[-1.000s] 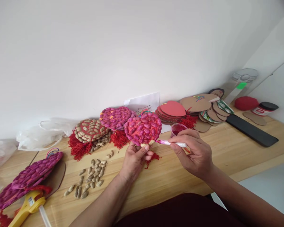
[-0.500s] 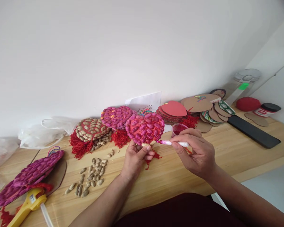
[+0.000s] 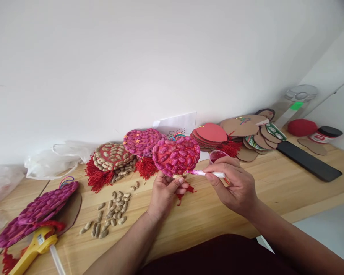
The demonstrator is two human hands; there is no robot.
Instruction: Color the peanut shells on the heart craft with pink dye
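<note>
My left hand [image 3: 168,191] grips the lower edge of a round plaque [image 3: 176,156] covered in peanuts painted magenta. Near my thumb, a peanut [image 3: 177,176] at its bottom edge is still pale. A white-handled paintbrush [image 3: 208,173] is pinched in my right hand [image 3: 233,185], its pink-stained tip at the plaque's lower right edge. Just behind the right fingers stands a clear cup [image 3: 218,156] with dark red paint, partly hidden. Red yarn [image 3: 190,188] hangs below the plaque.
Loose peanuts [image 3: 111,214] lie left of my arm, near a yellow glue gun [image 3: 41,240] and magenta peanut plaques [image 3: 43,206]. Behind are an unpainted peanut plaque [image 3: 113,156], cardboard pieces [image 3: 237,126], and a black box-like bar [image 3: 309,160]. A red yarn ball [image 3: 302,127] sits far right.
The brush tip has shifted slightly left, closer to the pale peanut at the plaque's bottom edge. My right hand moved left with it; the left hand keeps its hold.
</note>
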